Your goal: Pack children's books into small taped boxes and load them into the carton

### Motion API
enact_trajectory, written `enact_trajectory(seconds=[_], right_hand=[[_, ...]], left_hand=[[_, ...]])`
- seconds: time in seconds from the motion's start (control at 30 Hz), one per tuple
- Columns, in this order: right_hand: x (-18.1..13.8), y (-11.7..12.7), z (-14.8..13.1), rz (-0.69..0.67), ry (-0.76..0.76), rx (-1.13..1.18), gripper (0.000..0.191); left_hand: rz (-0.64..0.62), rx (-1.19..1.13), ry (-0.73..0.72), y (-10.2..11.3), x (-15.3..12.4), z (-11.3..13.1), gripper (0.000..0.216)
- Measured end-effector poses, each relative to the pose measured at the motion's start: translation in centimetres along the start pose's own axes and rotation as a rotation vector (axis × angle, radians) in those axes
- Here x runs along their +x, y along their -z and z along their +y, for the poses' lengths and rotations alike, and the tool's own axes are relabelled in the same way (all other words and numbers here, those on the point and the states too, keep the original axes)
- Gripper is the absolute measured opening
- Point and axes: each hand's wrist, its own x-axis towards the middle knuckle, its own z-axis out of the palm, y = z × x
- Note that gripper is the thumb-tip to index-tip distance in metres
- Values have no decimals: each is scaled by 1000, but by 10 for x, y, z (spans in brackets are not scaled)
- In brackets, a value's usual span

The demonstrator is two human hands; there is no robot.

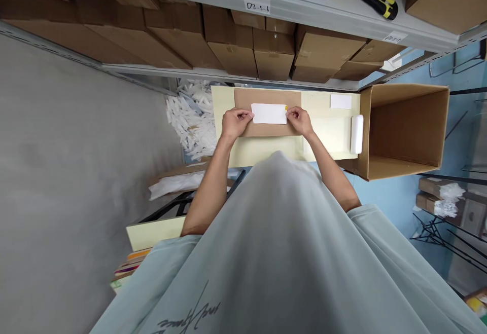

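A flat brown cardboard piece [267,100] lies on a pale yellow table [327,126]. On it rests a white rectangular label [269,113] with a small yellow mark at its right edge. My left hand [235,122] pinches the label's left end, fingers closed. My right hand [300,120] pinches the right end the same way. Both hands sit over the cardboard.
A second white label [341,101] and a white roll [356,134] lie on the table's right part. An open empty carton [403,131] stands on its side to the right. Shelves of brown boxes [232,45] rise behind. White packing scraps [190,118] pile at the left.
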Motion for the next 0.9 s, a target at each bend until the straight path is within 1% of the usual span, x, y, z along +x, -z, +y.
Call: enact_trajectory(seconds=[0.2,0.43,0.63,0.9], right_hand=[[1,-2,2,25,-2,-14,6],[0,-2,5,22,40,-41,10],[0,-4,4,43,30,-45,7],[0,-4,6,31,41,-75,11]], left_hand=[[-3,26,-13,0,0,-1,11],[7,17,-6,-1,1,-3,8],[5,5,6,-2,-1,0,6],[-2,-15,17,-1,-3,4,2]])
